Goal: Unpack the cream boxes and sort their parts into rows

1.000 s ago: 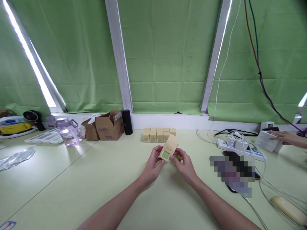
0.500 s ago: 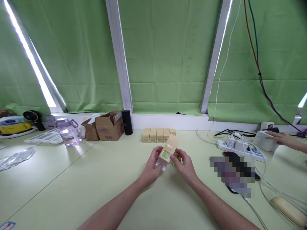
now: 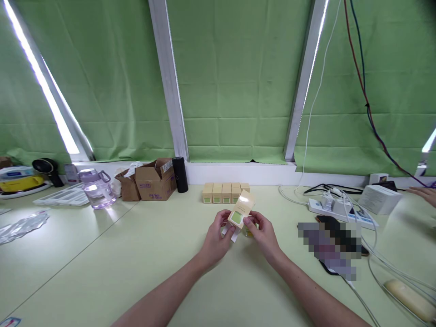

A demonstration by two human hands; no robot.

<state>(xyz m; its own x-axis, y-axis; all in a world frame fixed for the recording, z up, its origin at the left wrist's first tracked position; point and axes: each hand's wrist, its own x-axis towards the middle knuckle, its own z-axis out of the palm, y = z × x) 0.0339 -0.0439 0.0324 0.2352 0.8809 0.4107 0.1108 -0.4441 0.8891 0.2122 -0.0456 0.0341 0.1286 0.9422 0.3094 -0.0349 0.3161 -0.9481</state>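
Observation:
Held between both hands is a small beige box (image 3: 242,205) with a green label, its flaps open and white paper-like flaps showing underneath. My left hand (image 3: 218,236) grips the box from the left, thumb at its lower edge. My right hand (image 3: 261,232) has its thumb and fingers closed on the box's right side. Something small and yellow-green shows beneath the right fingers, mostly hidden. Behind the hands, several similar beige boxes (image 3: 217,192) stand side by side in a row on the table (image 3: 163,240).
At the left are a lilac bottle (image 3: 98,188), an open cardboard box (image 3: 155,179) and a black cylinder (image 3: 180,174). To the right lie a power strip (image 3: 344,212) with cables, a phone (image 3: 340,234) and a white box (image 3: 379,199). Another person's hand (image 3: 424,194) is at the right edge.
The held box is tilted slightly differently, its label turned a little. The other person's hand has moved right, away from the white box.

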